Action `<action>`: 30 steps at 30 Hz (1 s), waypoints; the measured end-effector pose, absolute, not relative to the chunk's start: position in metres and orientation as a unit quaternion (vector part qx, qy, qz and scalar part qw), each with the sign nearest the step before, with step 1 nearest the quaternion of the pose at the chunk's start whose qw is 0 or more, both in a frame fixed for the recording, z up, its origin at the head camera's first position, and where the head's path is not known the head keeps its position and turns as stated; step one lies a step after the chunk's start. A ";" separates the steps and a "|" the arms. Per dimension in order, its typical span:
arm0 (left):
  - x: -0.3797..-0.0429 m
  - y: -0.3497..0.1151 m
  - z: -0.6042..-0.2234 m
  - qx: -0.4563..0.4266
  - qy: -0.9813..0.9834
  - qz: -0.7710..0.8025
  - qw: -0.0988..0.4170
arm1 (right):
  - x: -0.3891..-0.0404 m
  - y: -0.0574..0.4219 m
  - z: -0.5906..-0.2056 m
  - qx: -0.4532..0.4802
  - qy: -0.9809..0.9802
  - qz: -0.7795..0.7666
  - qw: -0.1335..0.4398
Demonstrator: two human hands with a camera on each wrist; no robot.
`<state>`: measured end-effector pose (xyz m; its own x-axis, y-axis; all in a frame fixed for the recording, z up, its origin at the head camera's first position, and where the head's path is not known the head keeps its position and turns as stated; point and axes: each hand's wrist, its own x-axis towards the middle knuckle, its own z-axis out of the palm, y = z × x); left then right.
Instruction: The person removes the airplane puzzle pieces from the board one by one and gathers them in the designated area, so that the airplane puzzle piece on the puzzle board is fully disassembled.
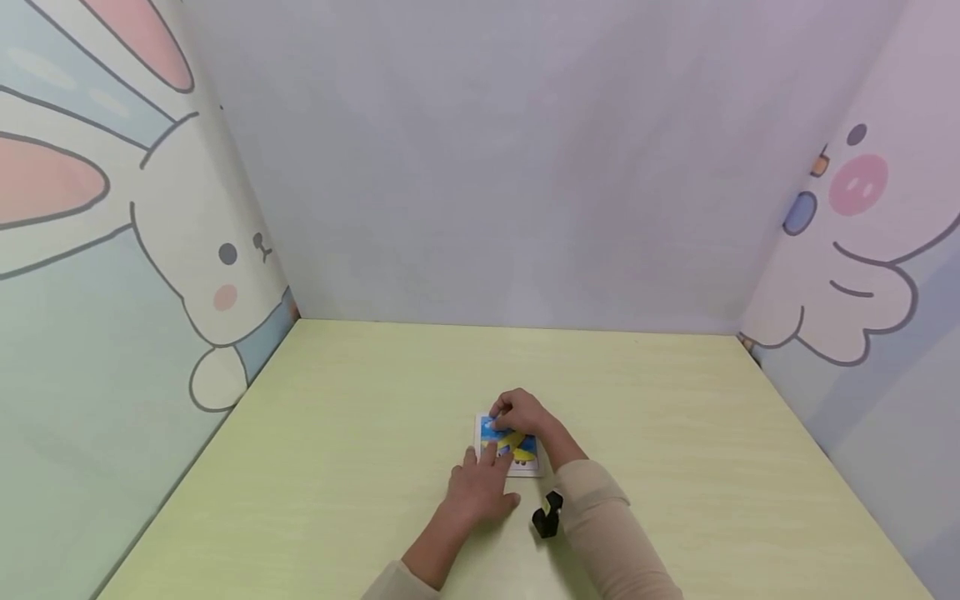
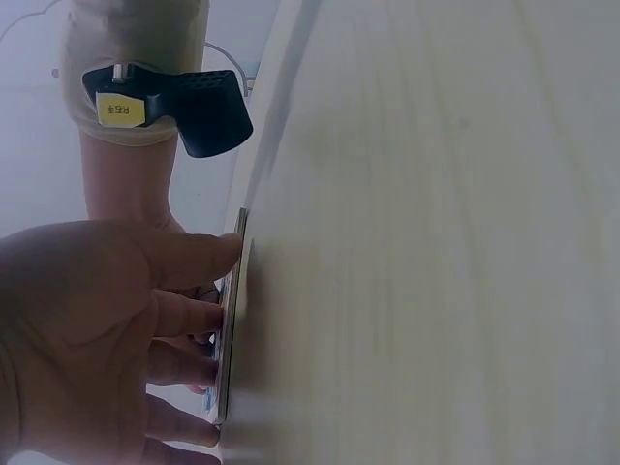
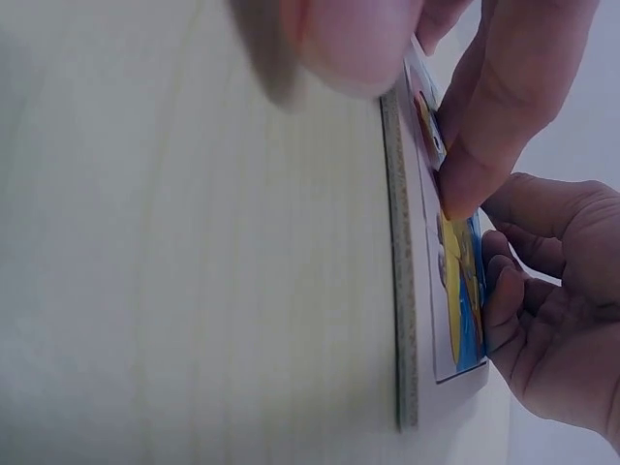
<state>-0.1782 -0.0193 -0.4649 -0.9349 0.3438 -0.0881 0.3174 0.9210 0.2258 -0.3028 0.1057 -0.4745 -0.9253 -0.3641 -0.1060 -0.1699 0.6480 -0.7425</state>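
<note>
A small jigsaw puzzle board (image 1: 531, 472) with a white border and a blue and yellow picture lies flat on the table. My left hand (image 1: 480, 492) rests fingertips on its lower left part, fingers straight and spread, thumb out to the side. Over the top of the picture my right hand (image 1: 519, 412) bends its fingers, tips right at the blue area. In the right wrist view, the right hand (image 3: 572, 300) has thumb and fingertips close together against the board's far part; I cannot tell whether a piece is between them. The left index finger (image 3: 484, 145) presses nearer the camera.
The pale yellow table (image 1: 375, 400) stretches around the board. A black wrist camera (image 1: 548, 517) sits at the right sleeve, beside the left thumb. Grey fabric (image 1: 480, 167) stands behind, with a rabbit-print wall (image 1: 202, 217) at left and another cartoon-print wall (image 1: 862, 250) at right.
</note>
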 end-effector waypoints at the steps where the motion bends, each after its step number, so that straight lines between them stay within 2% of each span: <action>1: -0.178 -0.019 -0.465 0.169 0.978 0.107 0.064 | -0.303 0.106 -0.475 -0.150 0.899 -0.392 0.123; 30: -0.181 -0.019 -0.467 0.156 0.977 0.128 0.075 | -0.305 0.108 -0.476 -0.163 0.889 -0.410 0.124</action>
<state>-0.1809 -0.0187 -0.4670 -0.9402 0.3235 -0.1068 0.2851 0.9187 0.2732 -0.3045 0.1081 -0.4761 -0.9158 -0.3922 -0.0864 -0.1890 0.6107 -0.7690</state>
